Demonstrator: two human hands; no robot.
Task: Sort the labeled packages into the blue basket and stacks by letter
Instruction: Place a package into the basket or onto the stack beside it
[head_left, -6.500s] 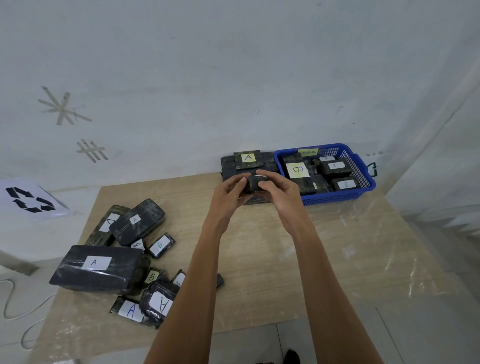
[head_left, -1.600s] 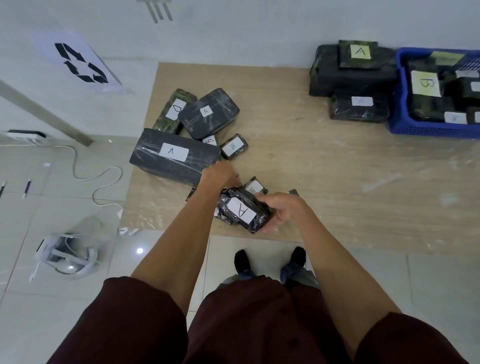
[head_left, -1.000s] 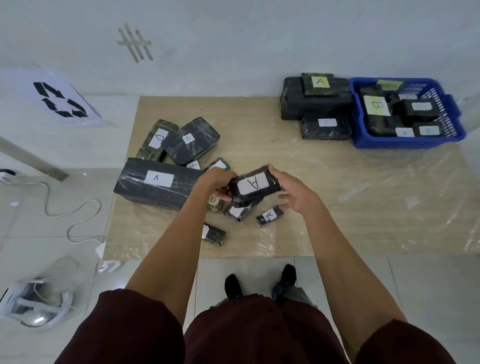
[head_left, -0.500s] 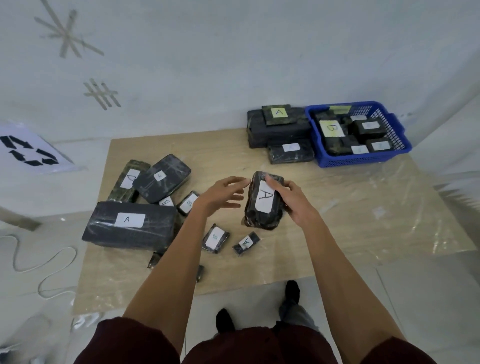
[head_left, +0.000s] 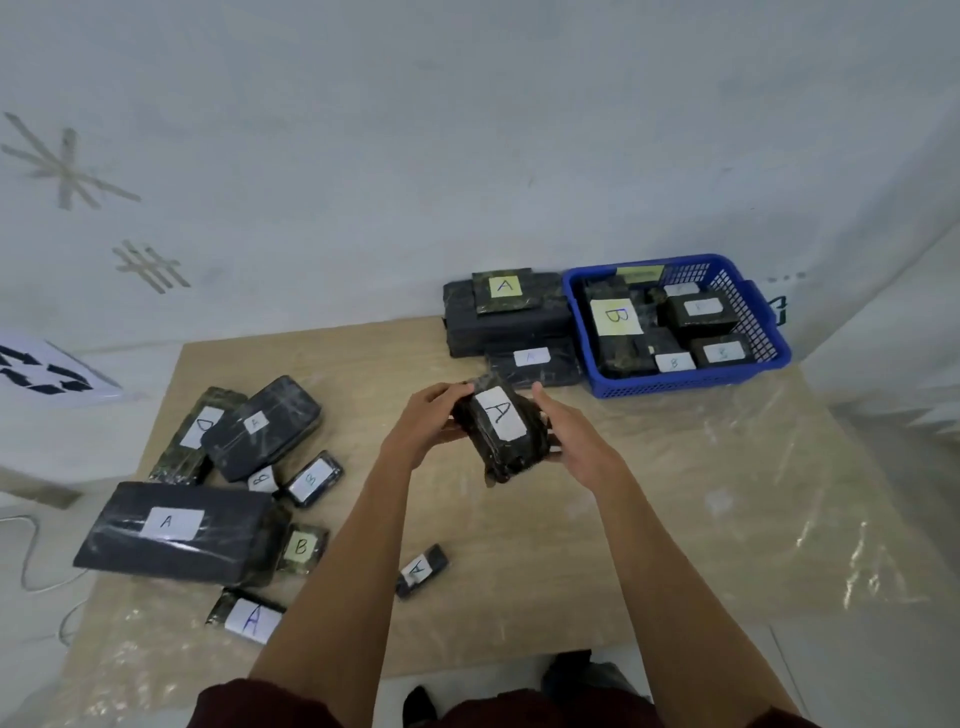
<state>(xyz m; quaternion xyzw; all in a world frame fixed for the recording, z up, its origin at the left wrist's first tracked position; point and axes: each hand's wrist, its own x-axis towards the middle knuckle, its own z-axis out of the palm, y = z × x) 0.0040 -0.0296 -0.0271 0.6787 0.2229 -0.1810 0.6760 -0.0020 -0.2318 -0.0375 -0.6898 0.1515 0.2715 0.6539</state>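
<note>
Some labels (head_left: 702, 307) inside the blue basket (head_left: 675, 387) are looking blurred; the left hand (head_left: 423, 423) and right hand (head_left: 574, 439) are gripping a black package (head_left: 501, 434) showing "A".

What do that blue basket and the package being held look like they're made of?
Blue basket: apparently moulded plastic, glossy, its walls a fine grid of holes. Held package: a dark block under shiny, wrinkled clear film, probably plastic wrap, with a white paper-like label marked A. Its contents are hidden.

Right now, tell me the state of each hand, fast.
Left hand: holding the A package, fingers curled round its left side.
Right hand: holding the same package from the right.
</note>
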